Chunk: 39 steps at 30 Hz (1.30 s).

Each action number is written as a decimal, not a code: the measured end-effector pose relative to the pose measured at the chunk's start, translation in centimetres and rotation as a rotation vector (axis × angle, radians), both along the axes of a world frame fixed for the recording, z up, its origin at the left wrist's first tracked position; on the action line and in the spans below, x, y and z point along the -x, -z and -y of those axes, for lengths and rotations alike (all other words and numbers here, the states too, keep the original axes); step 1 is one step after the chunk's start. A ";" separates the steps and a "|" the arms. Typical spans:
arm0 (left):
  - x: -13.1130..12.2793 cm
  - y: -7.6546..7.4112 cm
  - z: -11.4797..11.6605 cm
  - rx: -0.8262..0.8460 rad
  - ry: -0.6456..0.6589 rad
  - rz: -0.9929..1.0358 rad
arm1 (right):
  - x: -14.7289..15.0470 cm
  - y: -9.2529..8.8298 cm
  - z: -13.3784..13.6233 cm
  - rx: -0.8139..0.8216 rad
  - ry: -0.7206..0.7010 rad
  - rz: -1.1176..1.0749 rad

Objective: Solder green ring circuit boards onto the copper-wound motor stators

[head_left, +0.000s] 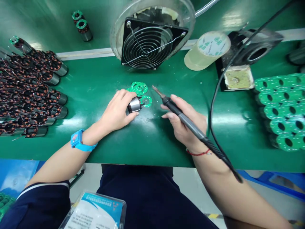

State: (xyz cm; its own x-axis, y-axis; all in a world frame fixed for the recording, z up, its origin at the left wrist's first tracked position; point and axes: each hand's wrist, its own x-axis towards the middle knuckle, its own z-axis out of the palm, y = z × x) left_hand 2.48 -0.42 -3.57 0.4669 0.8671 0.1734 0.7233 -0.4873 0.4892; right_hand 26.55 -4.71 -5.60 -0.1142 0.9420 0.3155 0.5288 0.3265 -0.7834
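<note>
My left hand (118,111) is closed round a small metal motor stator (133,105) lying on its side on the green mat, a green ring board (146,101) at its right end. My right hand (184,122) grips a black soldering iron (181,116) like a pen, its tip (156,90) pointing up-left, a little above and right of the stator. A few loose green ring boards (138,87) lie just behind the stator.
A pile of wound stators (28,92) fills the left side, two more (82,24) stand at the back. A fume fan (149,41) sits behind centre, a tape roll (207,49) and an iron stand with sponge (239,78) to its right. Stacked green ring boards (282,111) lie at the right.
</note>
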 end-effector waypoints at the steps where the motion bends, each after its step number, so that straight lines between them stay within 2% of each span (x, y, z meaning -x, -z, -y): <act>1: 0.0 0.0 0.0 0.023 -0.025 0.028 | 0.1 -0.2 0.0 0.043 -0.016 0.000; 5: 0.0 -0.5 0.5 0.188 -0.153 0.249 | 0.8 -1.6 -0.4 0.128 -0.065 0.078; 7: 0.1 -0.7 0.9 0.309 -0.173 0.390 | 1.5 -2.3 -0.6 0.185 -0.064 0.102; 10: 0.3 -0.6 1.5 0.474 -0.092 0.566 | 3.1 -2.6 -0.6 0.232 0.010 -0.017; 13: 0.4 -0.2 1.6 0.542 0.015 0.600 | 5.0 -2.2 -0.5 0.138 0.122 -0.261; 16: 0.6 0.1 1.2 0.456 0.071 0.466 | 6.2 -1.7 -0.5 0.092 0.151 -0.443; 19: 0.6 0.1 0.9 0.312 0.094 0.245 | 6.5 -1.3 -0.6 0.157 0.047 -0.514; 22: 0.5 -0.1 1.0 0.277 0.117 0.119 | 6.4 -1.1 -0.4 0.176 -0.060 -0.453; 26: 0.9 -0.6 0.9 0.329 0.155 0.141 | 6.2 -1.5 0.6 0.103 -0.026 -0.293; 30: 1.9 -1.2 0.7 0.240 0.221 0.205 | 6.1 -1.7 1.6 0.097 0.057 -0.253; 36: 2.6 -2.1 0.5 0.078 0.284 0.000 | 6.1 -1.5 2.0 0.141 0.057 -0.261; 39: 2.3 -2.4 0.5 0.076 0.256 -0.013 | 6.0 -1.5 2.2 0.130 0.052 -0.211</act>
State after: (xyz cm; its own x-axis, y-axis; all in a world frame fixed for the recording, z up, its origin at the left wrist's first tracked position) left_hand 0.19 -0.95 -1.17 0.6743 0.7310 0.1050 0.5877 -0.6173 0.5230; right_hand 20.53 -6.95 -4.11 -0.0095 0.9792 0.2026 0.3629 0.1921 -0.9118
